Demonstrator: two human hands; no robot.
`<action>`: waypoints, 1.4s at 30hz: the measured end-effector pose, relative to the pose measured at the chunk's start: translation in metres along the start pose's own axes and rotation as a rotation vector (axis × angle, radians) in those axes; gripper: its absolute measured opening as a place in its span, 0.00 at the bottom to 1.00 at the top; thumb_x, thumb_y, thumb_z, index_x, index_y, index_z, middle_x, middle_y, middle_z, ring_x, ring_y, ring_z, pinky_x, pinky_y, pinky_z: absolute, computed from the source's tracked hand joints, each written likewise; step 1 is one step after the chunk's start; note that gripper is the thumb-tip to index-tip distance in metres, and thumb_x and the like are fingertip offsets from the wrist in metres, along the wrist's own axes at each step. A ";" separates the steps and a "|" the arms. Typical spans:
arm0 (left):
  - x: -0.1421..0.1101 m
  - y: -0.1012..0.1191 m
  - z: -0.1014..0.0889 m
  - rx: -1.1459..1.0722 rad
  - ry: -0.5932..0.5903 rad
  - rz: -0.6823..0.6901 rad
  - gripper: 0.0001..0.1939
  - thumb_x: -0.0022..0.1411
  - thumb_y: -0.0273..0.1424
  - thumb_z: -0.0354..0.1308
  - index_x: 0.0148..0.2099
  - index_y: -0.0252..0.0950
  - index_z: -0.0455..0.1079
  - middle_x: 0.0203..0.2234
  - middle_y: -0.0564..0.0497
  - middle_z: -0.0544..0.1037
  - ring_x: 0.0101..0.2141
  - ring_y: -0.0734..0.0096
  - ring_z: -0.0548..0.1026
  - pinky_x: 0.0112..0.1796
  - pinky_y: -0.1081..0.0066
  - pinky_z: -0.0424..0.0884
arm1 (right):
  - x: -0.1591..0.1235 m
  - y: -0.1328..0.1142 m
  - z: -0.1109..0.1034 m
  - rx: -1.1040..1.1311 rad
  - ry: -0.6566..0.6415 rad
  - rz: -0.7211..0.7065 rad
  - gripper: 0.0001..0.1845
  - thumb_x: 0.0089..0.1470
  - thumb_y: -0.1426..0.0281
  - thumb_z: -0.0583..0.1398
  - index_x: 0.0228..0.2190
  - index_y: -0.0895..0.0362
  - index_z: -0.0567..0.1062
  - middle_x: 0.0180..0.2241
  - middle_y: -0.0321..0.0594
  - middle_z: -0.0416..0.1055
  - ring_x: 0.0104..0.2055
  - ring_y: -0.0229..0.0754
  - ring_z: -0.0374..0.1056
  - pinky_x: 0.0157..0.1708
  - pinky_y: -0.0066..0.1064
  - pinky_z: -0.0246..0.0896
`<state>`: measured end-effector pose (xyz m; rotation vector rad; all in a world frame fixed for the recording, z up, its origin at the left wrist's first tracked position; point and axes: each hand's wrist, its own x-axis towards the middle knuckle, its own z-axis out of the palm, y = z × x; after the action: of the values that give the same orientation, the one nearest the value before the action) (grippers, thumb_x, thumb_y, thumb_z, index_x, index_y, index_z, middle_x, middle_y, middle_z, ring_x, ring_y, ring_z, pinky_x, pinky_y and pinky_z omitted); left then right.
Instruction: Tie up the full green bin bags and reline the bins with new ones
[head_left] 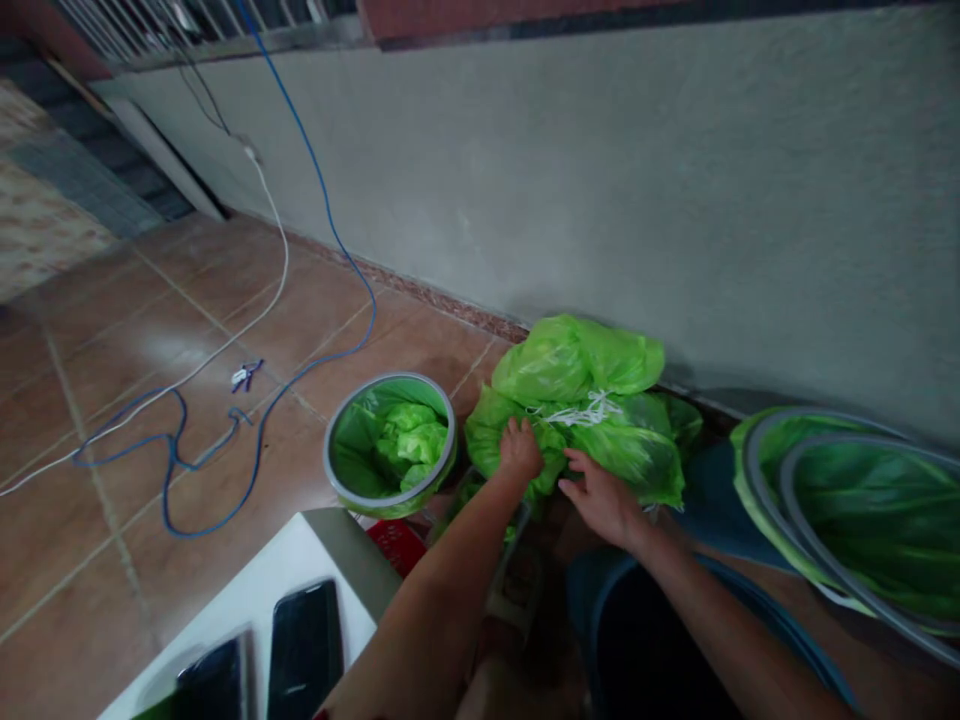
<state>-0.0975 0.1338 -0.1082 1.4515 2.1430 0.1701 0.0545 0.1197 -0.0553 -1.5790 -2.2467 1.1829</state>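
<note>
A pile of bright green plastic bags (pixel 574 365) lies against the foot of the wall, with white drawstrings (pixel 589 410) bunched across its middle. My left hand (pixel 520 450) rests at the near left side of this pile, its slightly bent fingers against the green plastic. At the pile's near edge, my right hand (pixel 604 500) has thumb and fingers apart, with nothing visible between them. Left of the pile stands a round green hamper (pixel 335 478) with a grey rim. Crumpled green plastic (pixel 411 445) fills part of it. Fingertip contact on the right is unclear.
More grey-rimmed green hoops (pixel 757 440) stand at the right. Two dark phones (pixel 304 645) lie on a white box (pixel 319 535) at lower left. Blue cable (pixel 259 455) and white cable (pixel 232 340) cross the tiles. Below my arms is a dark blue round container (pixel 600 590).
</note>
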 end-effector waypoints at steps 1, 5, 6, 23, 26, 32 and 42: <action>-0.015 0.000 -0.005 -0.034 0.060 -0.020 0.33 0.56 0.25 0.55 0.64 0.28 0.54 0.62 0.32 0.57 0.59 0.52 0.61 0.57 0.62 0.60 | -0.006 -0.003 -0.006 0.020 0.005 0.000 0.26 0.54 0.69 0.57 0.55 0.63 0.66 0.48 0.54 0.72 0.38 0.45 0.74 0.46 0.39 0.65; -0.090 -0.023 -0.002 -0.183 0.212 -0.148 0.24 0.61 0.27 0.50 0.60 0.33 0.60 0.56 0.40 0.67 0.56 0.62 0.67 0.55 0.69 0.62 | -0.033 -0.013 -0.019 0.075 0.016 -0.010 0.22 0.54 0.67 0.56 0.50 0.61 0.70 0.45 0.51 0.75 0.38 0.45 0.74 0.44 0.39 0.66; -0.108 -0.033 0.005 -0.190 0.179 -0.206 0.24 0.60 0.26 0.51 0.60 0.33 0.60 0.55 0.40 0.68 0.55 0.62 0.68 0.54 0.69 0.63 | -0.041 -0.015 -0.019 0.086 0.008 -0.013 0.21 0.54 0.66 0.56 0.49 0.61 0.71 0.45 0.51 0.75 0.38 0.45 0.74 0.43 0.39 0.66; -0.158 -0.054 -0.038 -0.115 0.020 -0.211 0.15 0.65 0.37 0.49 0.40 0.37 0.75 0.36 0.45 0.80 0.40 0.64 0.77 0.40 0.71 0.67 | -0.114 -0.050 0.001 0.126 -0.104 -0.051 0.26 0.51 0.71 0.58 0.53 0.60 0.68 0.48 0.51 0.72 0.35 0.40 0.73 0.43 0.37 0.66; -0.184 -0.042 -0.070 -0.329 0.115 0.004 0.16 0.64 0.38 0.50 0.36 0.35 0.75 0.29 0.49 0.78 0.33 0.69 0.75 0.35 0.73 0.66 | -0.109 -0.073 0.010 0.139 -0.068 -0.150 0.40 0.45 0.70 0.64 0.59 0.57 0.60 0.56 0.51 0.65 0.42 0.43 0.72 0.47 0.38 0.65; -0.203 -0.048 -0.075 -0.685 0.154 0.201 0.27 0.60 0.40 0.55 0.59 0.36 0.63 0.49 0.45 0.73 0.36 0.70 0.74 0.39 0.71 0.71 | -0.093 -0.088 0.026 0.493 0.027 0.012 0.06 0.52 0.68 0.59 0.31 0.57 0.74 0.30 0.44 0.76 0.42 0.48 0.73 0.46 0.40 0.66; -0.211 -0.063 0.007 -0.159 0.469 -0.051 0.38 0.57 0.33 0.56 0.67 0.34 0.47 0.65 0.35 0.50 0.63 0.51 0.54 0.59 0.54 0.56 | -0.097 -0.033 -0.078 1.418 0.469 0.195 0.10 0.52 0.60 0.59 0.26 0.52 0.67 0.30 0.39 0.73 0.47 0.43 0.72 0.53 0.43 0.66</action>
<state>-0.0881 -0.0812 -0.0629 1.3610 2.4593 0.7061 0.1139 0.0727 0.0495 -1.1657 -0.5512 1.5944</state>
